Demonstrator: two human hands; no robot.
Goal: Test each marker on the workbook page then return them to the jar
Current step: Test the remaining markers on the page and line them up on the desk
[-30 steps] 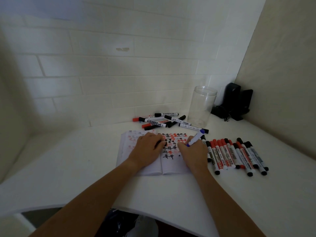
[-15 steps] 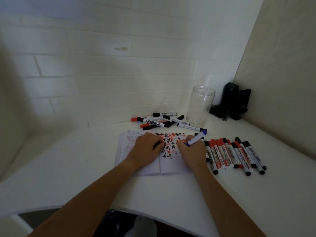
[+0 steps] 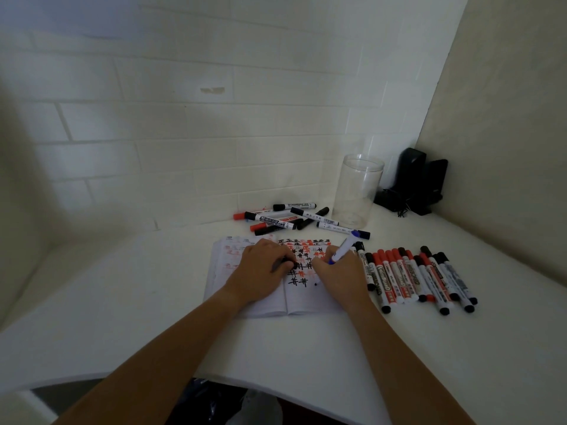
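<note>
The right hand (image 3: pixel 340 276) grips a blue marker (image 3: pixel 343 248) with its tip on the workbook (image 3: pixel 260 305). The left hand (image 3: pixel 260 271) rests curled on the page, seemingly pinching a dark cap (image 3: pixel 288 262).

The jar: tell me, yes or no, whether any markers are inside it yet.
No: the clear jar stands empty by the wall, while the markers lie on the table or in the right hand.

clear glossy plastic jar (image 3: pixel 357 191), matt paper workbook (image 3: pixel 310 303)

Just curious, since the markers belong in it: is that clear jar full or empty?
Empty, it seems. The jar stands upright, and through its clear wall no markers show; they all lie on the table.
</note>
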